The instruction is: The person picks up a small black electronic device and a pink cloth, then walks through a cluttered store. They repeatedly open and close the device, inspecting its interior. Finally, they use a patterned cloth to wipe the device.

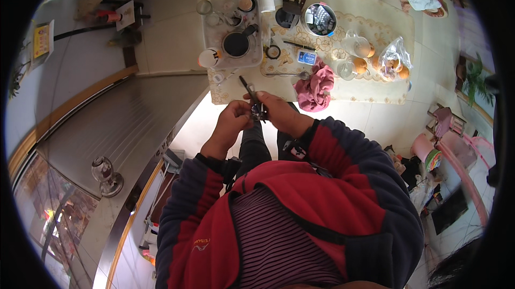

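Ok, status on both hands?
Left hand and right hand both gripping a small dark tool, above the table edge. Pink cloth nearby, not obstructing.

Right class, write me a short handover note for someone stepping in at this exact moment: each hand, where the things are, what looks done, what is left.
Left hand: closed in a grip on a small dark tool, held in front of the chest.
Right hand: gripping the same tool from the other side; a thin dark arm of it sticks up toward the table.
Table: covered with a patterned cloth. White tray with jars and a dark pot, pink cloth, round tin, bag of fruit.
Done: tool is picked up, off the table.
Left: too small to tell what is being adjusted; nothing else on the table is in hand.
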`<state>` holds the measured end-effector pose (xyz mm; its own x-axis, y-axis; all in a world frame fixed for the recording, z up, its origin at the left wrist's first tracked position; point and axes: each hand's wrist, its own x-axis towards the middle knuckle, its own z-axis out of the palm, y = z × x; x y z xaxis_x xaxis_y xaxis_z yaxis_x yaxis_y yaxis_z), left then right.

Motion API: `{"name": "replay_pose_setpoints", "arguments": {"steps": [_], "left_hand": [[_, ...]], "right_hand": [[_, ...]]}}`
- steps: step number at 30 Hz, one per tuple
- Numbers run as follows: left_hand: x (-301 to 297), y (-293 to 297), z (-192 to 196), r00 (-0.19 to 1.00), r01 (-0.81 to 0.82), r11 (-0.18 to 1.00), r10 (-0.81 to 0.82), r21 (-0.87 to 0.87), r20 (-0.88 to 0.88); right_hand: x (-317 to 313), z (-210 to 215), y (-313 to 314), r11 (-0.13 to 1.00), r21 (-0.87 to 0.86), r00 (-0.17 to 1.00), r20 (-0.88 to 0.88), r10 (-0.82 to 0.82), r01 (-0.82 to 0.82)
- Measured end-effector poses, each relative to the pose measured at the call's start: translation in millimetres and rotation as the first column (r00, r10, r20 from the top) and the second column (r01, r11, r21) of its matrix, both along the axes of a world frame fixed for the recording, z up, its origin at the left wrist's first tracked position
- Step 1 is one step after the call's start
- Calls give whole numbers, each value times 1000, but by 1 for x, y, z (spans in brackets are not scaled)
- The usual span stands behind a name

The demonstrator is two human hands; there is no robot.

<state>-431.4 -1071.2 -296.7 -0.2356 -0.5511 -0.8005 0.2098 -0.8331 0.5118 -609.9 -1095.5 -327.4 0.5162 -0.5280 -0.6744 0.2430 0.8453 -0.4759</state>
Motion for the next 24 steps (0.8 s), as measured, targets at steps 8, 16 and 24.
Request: {"name": "replay_pose_setpoints", "arguments": {"steps": [8,16,24], "left_hand": [[-1,-16,-16,943,-122,972,177,202,-281],[0,-16,-14,928,-140,948,226,285,-296],[8,2,-24,957,85,974,-21,212,-289]], "right_hand": [[-33,-33,-9,996,48,996,44,79,-81],[-36,-28,-18,998,-8,998,23,58,-57],[-52,-62,-18,970,232,997,-40,-67,74]]}}
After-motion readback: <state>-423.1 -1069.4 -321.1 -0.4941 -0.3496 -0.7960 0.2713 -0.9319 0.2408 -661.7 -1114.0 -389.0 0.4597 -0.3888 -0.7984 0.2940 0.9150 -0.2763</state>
